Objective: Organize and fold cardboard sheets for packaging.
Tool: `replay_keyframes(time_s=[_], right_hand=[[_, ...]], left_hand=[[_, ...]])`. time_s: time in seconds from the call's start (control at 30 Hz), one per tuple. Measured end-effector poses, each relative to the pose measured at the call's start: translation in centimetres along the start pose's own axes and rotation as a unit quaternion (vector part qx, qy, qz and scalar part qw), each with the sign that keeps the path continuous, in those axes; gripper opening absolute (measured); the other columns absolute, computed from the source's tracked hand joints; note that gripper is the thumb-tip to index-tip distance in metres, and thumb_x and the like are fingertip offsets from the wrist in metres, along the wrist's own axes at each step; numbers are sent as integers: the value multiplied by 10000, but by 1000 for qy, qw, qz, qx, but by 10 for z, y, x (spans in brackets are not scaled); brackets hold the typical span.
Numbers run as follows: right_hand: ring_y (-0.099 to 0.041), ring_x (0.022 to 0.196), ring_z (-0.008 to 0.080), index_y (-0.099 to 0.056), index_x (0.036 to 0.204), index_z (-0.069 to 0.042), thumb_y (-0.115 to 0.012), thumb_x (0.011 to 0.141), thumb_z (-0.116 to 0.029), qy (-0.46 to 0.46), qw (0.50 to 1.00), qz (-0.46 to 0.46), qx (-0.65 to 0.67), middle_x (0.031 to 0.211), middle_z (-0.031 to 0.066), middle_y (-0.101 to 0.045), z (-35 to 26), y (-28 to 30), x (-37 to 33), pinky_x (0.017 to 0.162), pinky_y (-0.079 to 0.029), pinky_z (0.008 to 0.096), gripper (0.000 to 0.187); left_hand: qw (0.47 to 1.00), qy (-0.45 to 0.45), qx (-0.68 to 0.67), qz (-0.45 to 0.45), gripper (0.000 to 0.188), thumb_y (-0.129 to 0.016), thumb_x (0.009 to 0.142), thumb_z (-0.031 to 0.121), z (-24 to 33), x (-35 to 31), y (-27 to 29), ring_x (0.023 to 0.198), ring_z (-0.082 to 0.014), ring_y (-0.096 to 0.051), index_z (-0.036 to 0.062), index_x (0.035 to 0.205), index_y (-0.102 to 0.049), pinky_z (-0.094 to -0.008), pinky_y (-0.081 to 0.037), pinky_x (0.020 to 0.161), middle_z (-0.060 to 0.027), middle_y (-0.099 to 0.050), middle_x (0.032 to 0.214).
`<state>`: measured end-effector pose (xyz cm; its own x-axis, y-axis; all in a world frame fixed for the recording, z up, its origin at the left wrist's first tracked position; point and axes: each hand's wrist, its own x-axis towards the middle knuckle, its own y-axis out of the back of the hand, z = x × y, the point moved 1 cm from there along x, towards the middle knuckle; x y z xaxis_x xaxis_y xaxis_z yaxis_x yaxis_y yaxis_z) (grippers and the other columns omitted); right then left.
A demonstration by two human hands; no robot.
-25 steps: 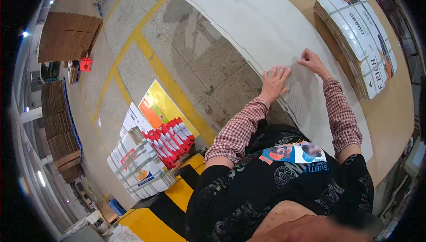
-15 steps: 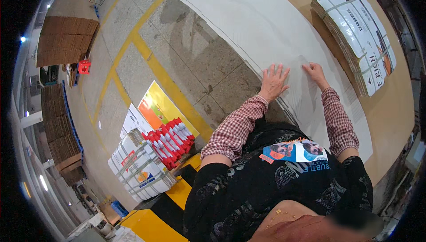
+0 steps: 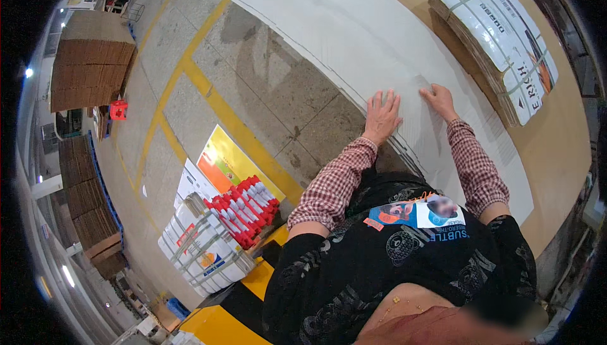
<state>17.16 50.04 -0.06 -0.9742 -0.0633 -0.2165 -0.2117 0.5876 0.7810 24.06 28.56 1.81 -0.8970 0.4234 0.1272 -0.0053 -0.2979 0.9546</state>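
A long stack of white sheets (image 3: pixel 354 35) stretches across the table in front of me, its layered left edge overhanging the floor side. My left hand (image 3: pixel 382 117) lies flat at that edge, fingers stretched and a little spread, holding nothing. Farther right, my right hand (image 3: pixel 441 102) rests on the top sheet with its fingers bent and its thumb apart from them. Just beyond its fingertips the paper shows a small crease or shadow. Both hands touch the paper, with a narrow gap of sheet between them.
A strapped bundle of printed white cardboard (image 3: pixel 484 35) sits on the brown board (image 3: pixel 556 155) at right. On the left stand a strapped white bundle (image 3: pixel 202 253), red-and-white bundled pieces (image 3: pixel 243 212) and a yellow-orange printed sheet (image 3: pixel 231 161). Brown cardboard stacks (image 3: pixel 91 60) stand farther off.
Both hands have shifted slightly within the picture, to the left, as the whole view has moved a little. They stay on the white sheets; nothing has been picked up.
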Motion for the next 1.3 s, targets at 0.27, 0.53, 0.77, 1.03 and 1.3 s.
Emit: replay_keyframes(time_s=[0.27,0.53,0.77,1.03,1.3], right_hand=[[-513,571,210,-494,886,-34,-682,707,-353,-46,998,41,14,600,82,-516,25,19,-31,533,-392,346,411],[-472,541,112,-505,875,-37,-697,707,-233,-53,987,94,120,572,18,-501,0,38,-49,518,-380,258,322],[-575,628,223,-527,841,-42,-691,691,-341,-47,999,27,2,638,89,-577,1,40,-49,577,-434,352,373],[-391,505,195,-418,608,-2,-684,691,-346,-44,999,-5,25,529,94,-388,28,13,-35,509,-338,348,443],[-327,493,192,-358,556,5,-658,695,-352,-50,995,51,67,513,111,-312,36,12,-32,485,-289,357,487]], left_hand=[[1000,11,13,-6,581,-565,784,357,4,0,-3,1177,-357,-285,131,1281,-367,-498,-251,940,-140,-316,1313],[999,13,29,-18,561,-540,805,347,5,2,-6,1193,-375,-265,149,1295,-350,-532,-242,942,-158,-289,1323],[999,9,39,-25,566,-542,807,342,8,3,-5,1192,-373,-259,132,1296,-349,-531,-244,933,-164,-294,1319],[999,6,29,-14,563,-542,809,339,7,0,-1,1179,-372,-267,121,1292,-351,-529,-251,918,-171,-299,1309],[1000,6,20,-20,572,-545,801,356,6,2,-4,1176,-372,-264,121,1289,-360,-526,-242,918,-176,-296,1308]])
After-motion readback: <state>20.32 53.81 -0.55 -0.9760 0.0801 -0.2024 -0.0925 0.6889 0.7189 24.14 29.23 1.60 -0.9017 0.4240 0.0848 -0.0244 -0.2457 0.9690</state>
